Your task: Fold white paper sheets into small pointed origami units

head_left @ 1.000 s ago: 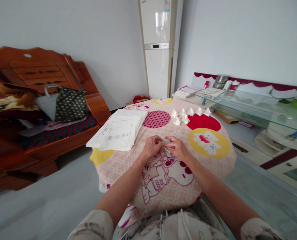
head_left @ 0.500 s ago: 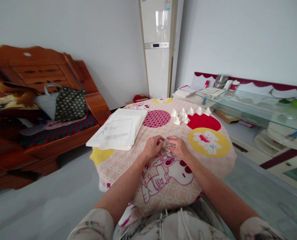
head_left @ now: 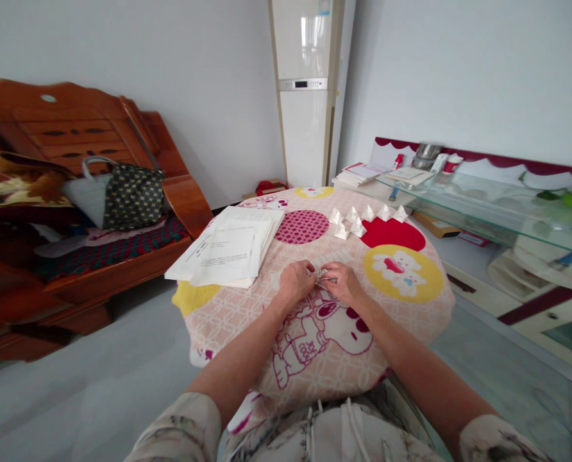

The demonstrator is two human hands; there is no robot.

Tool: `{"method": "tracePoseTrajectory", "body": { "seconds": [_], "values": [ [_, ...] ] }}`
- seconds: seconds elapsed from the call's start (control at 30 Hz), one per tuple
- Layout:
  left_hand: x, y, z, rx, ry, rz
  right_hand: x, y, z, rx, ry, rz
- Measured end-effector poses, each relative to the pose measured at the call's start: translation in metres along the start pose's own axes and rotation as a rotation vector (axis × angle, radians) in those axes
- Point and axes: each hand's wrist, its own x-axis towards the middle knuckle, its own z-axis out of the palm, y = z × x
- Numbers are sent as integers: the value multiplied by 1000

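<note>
Close together over the middle of the cloth-covered round table (head_left: 247, 324), both my hands pinch one small piece of folded white paper (head_left: 320, 273). My left hand (head_left: 296, 280) has its fingers closed on the paper's left side. On its right side, the fingers of my right hand (head_left: 342, 282) are closed as well. Fingertips hide much of the paper, so its exact folds cannot be made out. Beyond my hands, several folded white paper pyramids (head_left: 356, 226) stand in two rows. To the left lies a stack of printed paper sheets (head_left: 233, 250).
A glass-topped cabinet (head_left: 488, 205) runs along the right, with booklets (head_left: 360, 173) and a metal pot (head_left: 428, 153) on it. On the left, a wooden sofa (head_left: 93, 282) carries a patterned bag (head_left: 134, 196). A tall air conditioner (head_left: 305, 128) stands behind the table.
My fingers have shifted slightly around the small paper, and more of its striped, upper part shows between them. The paper stack and pyramids have stayed in place.
</note>
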Motion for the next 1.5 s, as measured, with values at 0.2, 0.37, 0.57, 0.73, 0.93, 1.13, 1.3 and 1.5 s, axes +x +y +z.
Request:
{"method": "tracePoseTrajectory", "body": {
  "seconds": [0.2,0.37,0.57,0.73,0.93,1.13,1.3,1.5],
  "values": [
    [2,-3,3,-27,-30,51,0,-1,1,7,-13,33],
    [1,-4,4,-25,-5,67,-2,0,-5,160,10,38],
    [-2,-2,6,-134,51,255,-6,8,-15,272,108,94],
    [-4,2,5,-157,12,319,-7,10,-15,258,117,85],
    [-6,7,6,-81,-30,268,-6,8,-16,222,134,26],
    [-5,8,10,29,-35,241,-7,8,-17,213,176,36],
    [-6,8,13,61,-36,258,-8,8,-17,207,207,51],
    [-5,6,15,54,-22,267,-8,10,-20,180,228,14]
  ]
}}
